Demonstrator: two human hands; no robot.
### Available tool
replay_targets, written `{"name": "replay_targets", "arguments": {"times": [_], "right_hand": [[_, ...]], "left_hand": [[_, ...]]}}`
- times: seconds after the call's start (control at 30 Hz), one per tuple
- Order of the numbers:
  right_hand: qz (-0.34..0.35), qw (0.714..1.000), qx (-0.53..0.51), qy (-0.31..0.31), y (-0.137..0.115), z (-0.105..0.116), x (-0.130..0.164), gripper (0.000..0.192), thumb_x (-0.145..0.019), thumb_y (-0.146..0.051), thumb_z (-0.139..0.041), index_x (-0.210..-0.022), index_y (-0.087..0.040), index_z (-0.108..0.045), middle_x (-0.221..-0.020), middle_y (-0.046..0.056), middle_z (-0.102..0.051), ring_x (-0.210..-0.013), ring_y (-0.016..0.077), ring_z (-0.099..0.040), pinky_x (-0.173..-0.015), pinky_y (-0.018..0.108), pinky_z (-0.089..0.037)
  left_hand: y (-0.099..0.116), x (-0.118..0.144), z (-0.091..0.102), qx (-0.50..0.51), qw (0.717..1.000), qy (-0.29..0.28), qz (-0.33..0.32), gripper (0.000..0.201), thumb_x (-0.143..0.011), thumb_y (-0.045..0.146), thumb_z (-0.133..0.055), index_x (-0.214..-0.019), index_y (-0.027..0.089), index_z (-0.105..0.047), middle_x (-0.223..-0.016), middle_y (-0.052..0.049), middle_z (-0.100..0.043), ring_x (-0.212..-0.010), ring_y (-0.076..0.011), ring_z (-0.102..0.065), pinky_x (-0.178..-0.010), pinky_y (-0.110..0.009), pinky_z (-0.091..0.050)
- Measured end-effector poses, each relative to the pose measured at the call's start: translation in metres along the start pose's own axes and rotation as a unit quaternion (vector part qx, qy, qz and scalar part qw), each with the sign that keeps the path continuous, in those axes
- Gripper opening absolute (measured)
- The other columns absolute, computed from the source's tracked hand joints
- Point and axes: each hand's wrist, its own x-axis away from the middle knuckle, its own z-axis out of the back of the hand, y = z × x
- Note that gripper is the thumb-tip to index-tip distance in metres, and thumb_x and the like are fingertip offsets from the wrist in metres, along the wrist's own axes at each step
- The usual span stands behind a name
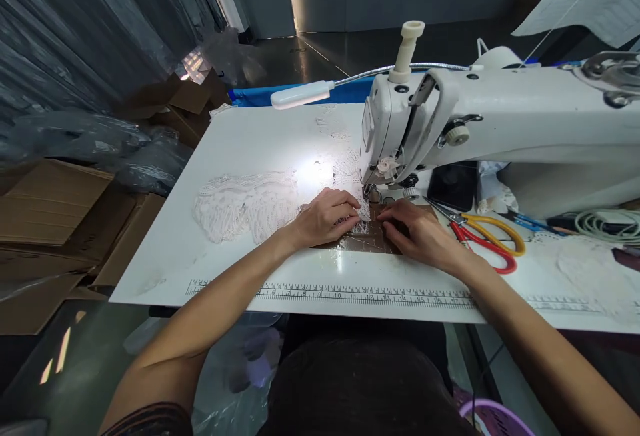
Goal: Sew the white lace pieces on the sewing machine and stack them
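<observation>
White lace lies in a bunched strip across the table, and its right end runs under the presser foot of a white sewing machine. My left hand is closed on the lace just left of the foot, fingers bent and pressed together. My right hand sits right of the foot over the brown machine bed plate. Its thumb and fingers are drawn together at the tips; whatever they hold is too small to make out. Scissors with red and yellow handles lie beside my right wrist.
A lamp on a bendy neck shines on the lace. A printed ruler runs along the table's front edge. Coiled cord and a dark tray lie to the right. Cardboard boxes stand left of the table.
</observation>
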Motion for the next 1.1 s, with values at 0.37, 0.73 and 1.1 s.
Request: {"name": "replay_targets", "arguments": {"times": [0.37, 0.73, 1.1], "right_hand": [[-0.051, 0.996, 0.066, -0.005, 0.012, -0.009, -0.012, 0.034, -0.095, -0.025, -0.046, -0.121, -0.018, -0.066, -0.106, 0.013, -0.069, -0.088, 0.0248, -0.066, -0.075, 0.039, -0.055], [0.015, 0.999, 0.045, 0.018, 0.013, -0.017, -0.003, 0.036, -0.092, -0.018, -0.049, -0.121, -0.021, -0.070, -0.108, 0.013, -0.056, -0.099, 0.0261, -0.057, -0.089, 0.046, -0.052], [0.031, 0.997, 0.068, 0.015, 0.011, -0.016, -0.003, 0.034, -0.092, -0.018, -0.049, -0.114, -0.021, -0.074, -0.107, 0.014, -0.059, -0.101, 0.0273, -0.057, -0.087, 0.047, -0.053]], "left_hand": [[-0.004, -0.001, -0.003, -0.046, 0.995, -0.053, -0.070, 0.019, -0.098, 0.021, -0.052, -0.090, 0.016, -0.069, -0.098, -0.007, -0.074, -0.085, -0.0164, -0.069, -0.080, -0.036, -0.056], [-0.001, -0.001, 0.000, -0.085, 0.989, -0.065, -0.099, 0.019, -0.098, 0.020, -0.054, -0.087, 0.020, -0.070, -0.100, -0.004, -0.073, -0.083, -0.0149, -0.065, -0.085, -0.038, -0.052], [0.008, -0.006, 0.012, -0.098, 0.982, -0.114, -0.112, 0.019, -0.093, 0.023, -0.053, -0.095, 0.018, -0.072, -0.097, -0.005, -0.072, -0.079, -0.0167, -0.062, -0.091, -0.040, -0.046]]}}
